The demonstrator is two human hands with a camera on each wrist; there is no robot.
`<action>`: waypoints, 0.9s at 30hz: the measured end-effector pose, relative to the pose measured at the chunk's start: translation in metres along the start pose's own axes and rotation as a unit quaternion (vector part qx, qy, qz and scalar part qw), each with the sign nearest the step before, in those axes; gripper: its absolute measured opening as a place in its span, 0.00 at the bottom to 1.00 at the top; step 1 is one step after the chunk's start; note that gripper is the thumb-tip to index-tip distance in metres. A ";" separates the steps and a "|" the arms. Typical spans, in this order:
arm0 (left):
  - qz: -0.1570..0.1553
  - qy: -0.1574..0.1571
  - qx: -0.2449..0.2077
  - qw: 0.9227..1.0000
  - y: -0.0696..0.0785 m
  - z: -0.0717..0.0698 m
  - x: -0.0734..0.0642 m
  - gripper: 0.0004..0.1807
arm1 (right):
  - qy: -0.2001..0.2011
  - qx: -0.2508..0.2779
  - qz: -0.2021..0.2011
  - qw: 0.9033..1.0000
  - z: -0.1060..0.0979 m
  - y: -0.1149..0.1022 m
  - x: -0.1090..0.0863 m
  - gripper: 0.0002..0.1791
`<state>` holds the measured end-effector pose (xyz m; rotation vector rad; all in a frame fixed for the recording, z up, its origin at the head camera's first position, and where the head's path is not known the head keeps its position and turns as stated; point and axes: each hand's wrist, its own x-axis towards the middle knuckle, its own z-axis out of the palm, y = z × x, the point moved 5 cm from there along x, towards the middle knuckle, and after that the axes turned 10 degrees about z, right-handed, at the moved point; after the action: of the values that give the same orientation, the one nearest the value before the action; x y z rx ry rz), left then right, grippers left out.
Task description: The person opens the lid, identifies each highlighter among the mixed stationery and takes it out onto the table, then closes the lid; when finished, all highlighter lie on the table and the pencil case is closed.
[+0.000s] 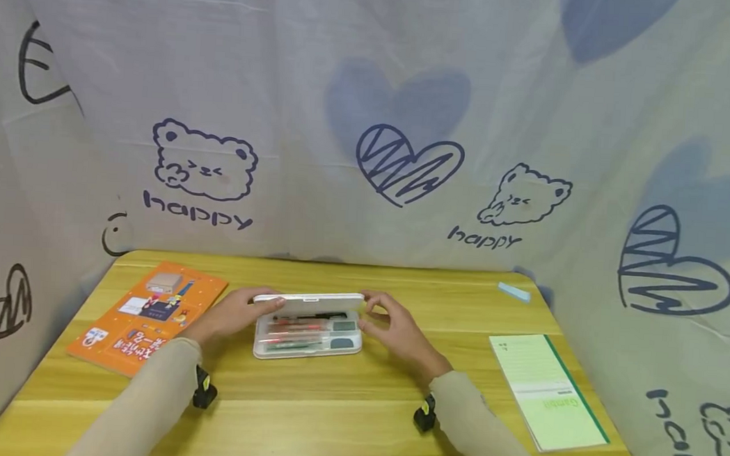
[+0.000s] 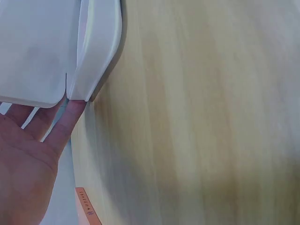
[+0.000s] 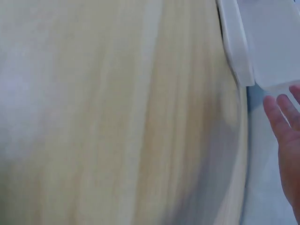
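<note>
Left hand [image 1: 237, 312] and right hand [image 1: 399, 331] flank a white pencil case [image 1: 307, 355], one at each short end, so that it lies directly between them in the middle of the table [image 1: 302, 426]. Its long axis runs from side to side, roughly square to the forearms, the right end set very slightly farther off. Neither hand is clearly the nearer; each is right at its own end. On the left, the thumb lies over the near face of the raised lid [image 1: 335, 300] and the fingers pass behind it, pinching that corner; in the left wrist view one fingertip also meets the end of the base. On the right, the fingers are loosely bent, with thumb and forefinger apart beside the lid's corner; whether they touch it is hard to tell. The lid slants up along the far long side, its clasp edge uppermost, with pens [image 1: 296, 327] lying lengthwise in the base below. An orange book [image 1: 139, 326] lies left of the case, partly behind the left forearm, and a green-edged notepad [image 1: 546, 392] lies well off to the right.
</note>
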<state>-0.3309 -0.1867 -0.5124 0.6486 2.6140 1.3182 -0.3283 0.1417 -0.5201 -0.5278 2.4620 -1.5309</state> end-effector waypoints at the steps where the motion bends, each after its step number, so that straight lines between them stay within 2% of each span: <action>1: -0.008 0.003 -0.010 1.000 -0.002 -0.001 -0.002 0.35 | -0.010 -0.011 -0.002 1.000 0.002 0.000 0.000 0.15; 4: -0.016 0.009 -0.018 1.000 -0.005 -0.003 -0.006 0.38 | -0.036 -0.037 -0.009 0.999 0.009 -0.002 0.002 0.22; 6: -0.013 0.020 -0.013 1.000 -0.005 -0.006 -0.009 0.39 | -0.038 -0.044 -0.013 0.998 0.012 -0.003 0.004 0.28; 9: -0.003 0.068 -0.006 0.998 -0.005 -0.014 -0.015 0.40 | -0.023 -0.038 -0.004 0.999 0.012 -0.005 0.008 0.31; 12: 0.020 0.124 0.006 0.992 -0.003 -0.022 -0.024 0.34 | -0.010 -0.023 0.005 1.000 0.010 -0.007 0.013 0.31; 14: 0.041 0.136 0.027 0.989 0.000 -0.023 -0.029 0.28 | -0.003 -0.012 0.007 1.000 0.008 -0.009 0.017 0.30; 17: 0.081 0.112 0.083 0.987 0.005 -0.016 -0.037 0.22 | -0.001 -0.006 0.010 1.000 0.007 -0.009 0.021 0.29; 20: 0.110 0.074 0.129 0.983 0.006 -0.005 -0.041 0.24 | 0.000 -0.009 0.013 1.000 0.007 -0.009 0.027 0.28; 23: 0.113 0.043 0.147 0.982 0.005 0.005 -0.042 0.29 | 0.000 -0.008 0.022 1.000 0.009 -0.007 0.031 0.28; 27: 0.103 0.015 0.147 0.984 0.001 0.012 -0.041 0.36 | -0.002 -0.010 0.043 0.999 0.012 -0.006 0.035 0.28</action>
<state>-0.2897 -0.1950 -0.5214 0.9742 2.8580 0.9989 -0.3549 0.1154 -0.5199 -0.4208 2.4652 -1.4725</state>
